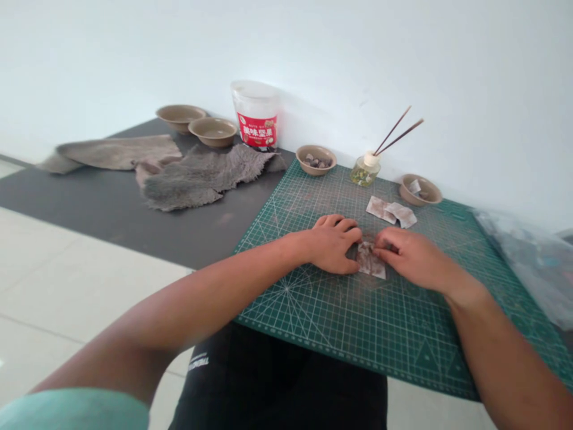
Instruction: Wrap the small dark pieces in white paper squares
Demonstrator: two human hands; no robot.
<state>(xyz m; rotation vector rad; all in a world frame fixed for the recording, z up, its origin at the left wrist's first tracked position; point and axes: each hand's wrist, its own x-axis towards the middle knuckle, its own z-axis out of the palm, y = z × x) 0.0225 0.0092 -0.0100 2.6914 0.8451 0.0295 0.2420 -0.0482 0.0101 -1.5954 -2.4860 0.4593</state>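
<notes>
Our left hand [335, 245] lies on the green cutting mat [335, 322], fingers parted and curved, thumb at the left edge of a stained paper square [372, 267]. The square sits between our two hands, flat on the mat. Our right hand [409, 254] has thumb and fingers drawn together at its upper right edge — whether they pinch the paper or only touch it, we cannot tell.

Beyond our hands lie two more stained papers [381, 208], overlapping. Along the wall we see a bowl of dark, chunky pieces [316, 171], then a glass bottle [364, 175] with yellow-green bits inside and two sticks rising from its neck, then a bowl with whitish folded pieces [418, 197].

To the left, past a crumpled grey cloth [201, 176], two tan bowls [212, 138] stand close together near a lidded tub [257, 125] with a red label; we cannot make out the tub's contents. On our right rests a clear plastic bag [528, 257] — what it holds is too blurred to name.
</notes>
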